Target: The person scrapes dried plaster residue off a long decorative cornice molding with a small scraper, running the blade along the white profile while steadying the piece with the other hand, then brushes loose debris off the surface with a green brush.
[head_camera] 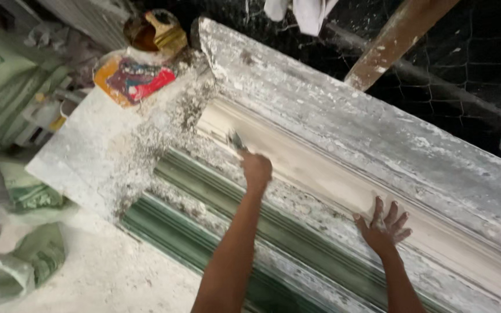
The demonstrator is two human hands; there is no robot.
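Note:
A long white plaster moulding (331,174) lies in a plaster-crusted trough that runs from upper left to lower right. My left hand (256,168) is closed on a small scraping tool (236,141), whose blade rests on the moulding's pale surface near its upper end. My right hand (385,226) lies flat with fingers spread on the moulding's lower edge, further to the right. Green ribbed moulds (204,191) run alongside, below the white piece, partly covered in plaster crumbs.
A plaster-dusted board (82,156) sits at the left. Beyond it stand a colourful bag (131,78) and a rusty tin (152,32). Green sacks (24,191) pile at the far left. A wooden beam (389,40) and wire mesh (465,64) lie behind.

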